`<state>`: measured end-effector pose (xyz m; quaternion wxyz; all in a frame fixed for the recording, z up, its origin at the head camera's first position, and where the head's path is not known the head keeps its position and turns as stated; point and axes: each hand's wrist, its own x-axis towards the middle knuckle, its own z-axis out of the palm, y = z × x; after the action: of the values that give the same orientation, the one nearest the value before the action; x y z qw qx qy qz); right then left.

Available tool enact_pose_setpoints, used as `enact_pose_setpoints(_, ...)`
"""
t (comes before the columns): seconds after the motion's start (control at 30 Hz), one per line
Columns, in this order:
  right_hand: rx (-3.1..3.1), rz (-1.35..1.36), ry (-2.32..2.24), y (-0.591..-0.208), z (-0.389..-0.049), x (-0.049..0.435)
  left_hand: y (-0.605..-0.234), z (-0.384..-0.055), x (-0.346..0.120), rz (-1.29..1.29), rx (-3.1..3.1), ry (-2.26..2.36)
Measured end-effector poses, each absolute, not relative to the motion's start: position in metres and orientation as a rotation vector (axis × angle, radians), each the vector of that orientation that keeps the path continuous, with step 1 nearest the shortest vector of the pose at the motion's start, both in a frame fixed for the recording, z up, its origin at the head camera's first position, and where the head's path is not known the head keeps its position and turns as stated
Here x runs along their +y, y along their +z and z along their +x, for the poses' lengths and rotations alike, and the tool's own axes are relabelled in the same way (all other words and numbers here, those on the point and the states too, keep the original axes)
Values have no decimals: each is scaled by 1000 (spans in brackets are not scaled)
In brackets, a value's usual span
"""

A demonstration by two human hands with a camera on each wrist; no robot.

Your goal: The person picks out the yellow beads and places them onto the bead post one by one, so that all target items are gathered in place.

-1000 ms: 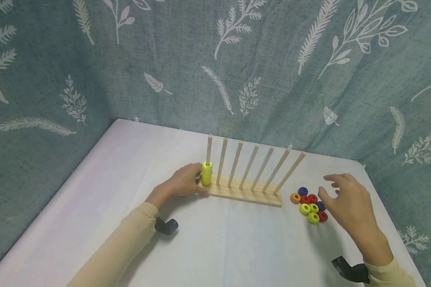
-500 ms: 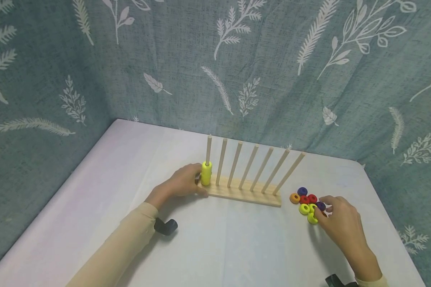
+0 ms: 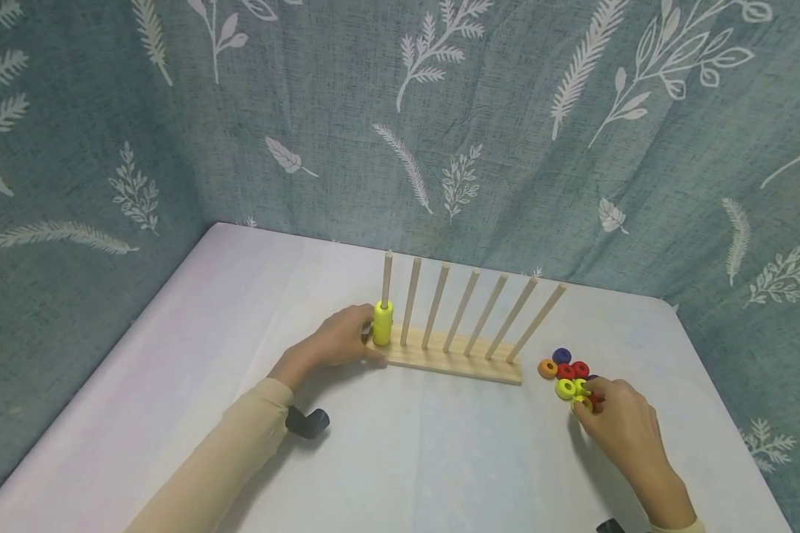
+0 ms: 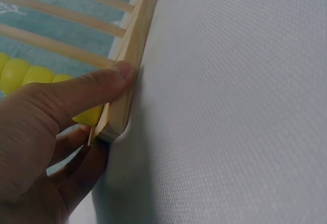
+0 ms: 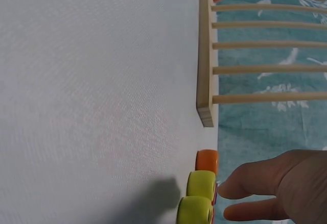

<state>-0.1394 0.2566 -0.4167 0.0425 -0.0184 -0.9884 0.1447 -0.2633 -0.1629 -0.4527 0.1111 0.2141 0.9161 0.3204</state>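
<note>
A wooden peg rack (image 3: 453,364) with a row of upright pegs stands on the table. Yellow beads (image 3: 383,324) are stacked on its leftmost peg. My left hand (image 3: 336,337) grips that end of the base, its thumb lying along the front edge in the left wrist view. To the right of the rack lies a cluster of loose beads: yellow (image 3: 565,389), red (image 3: 580,369), blue (image 3: 561,356) and orange (image 3: 547,369). My right hand (image 3: 623,422) hovers at the near yellow bead, thumb and finger apart. It partly hides the beads on that side.
A pale cloth covers the table (image 3: 467,459). Blue-green curtains (image 3: 347,163) with white leaf prints hang behind it and at both sides. Dark wrist mounts (image 3: 309,423) stick out near the sleeves.
My right hand has come down and left from above the table onto the near side of the loose beads. The left hand and rack have stayed in place.
</note>
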Motion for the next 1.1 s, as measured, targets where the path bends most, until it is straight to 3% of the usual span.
enact_pose_setpoints(1.1, -3022, -116, 356, -428, -143, 252, -453, -263, -163, 622, 2685, 930)
